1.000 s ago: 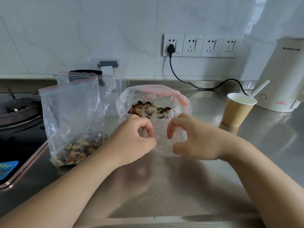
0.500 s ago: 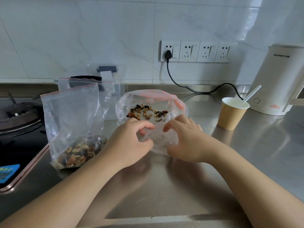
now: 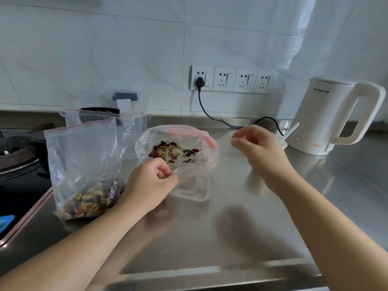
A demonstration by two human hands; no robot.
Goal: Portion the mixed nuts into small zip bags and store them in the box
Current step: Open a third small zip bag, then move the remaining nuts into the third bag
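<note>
Small bag lay clear and limp at counter centre, touching the nut bag at its 12 o'clock. Left hand pinched its rim; right hand was loosely curled, holding nothing. Bare steel ran toward 6 and 3 o'clock.

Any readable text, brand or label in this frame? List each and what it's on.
"CHIGO": brand mark high on the white kettle; the small characters after it are too blurred to read.
Red print low on the kettle: too small to read.
Blue sticker by the stove: unreadable.
Zip bags and sockets: no text visible.
</note>
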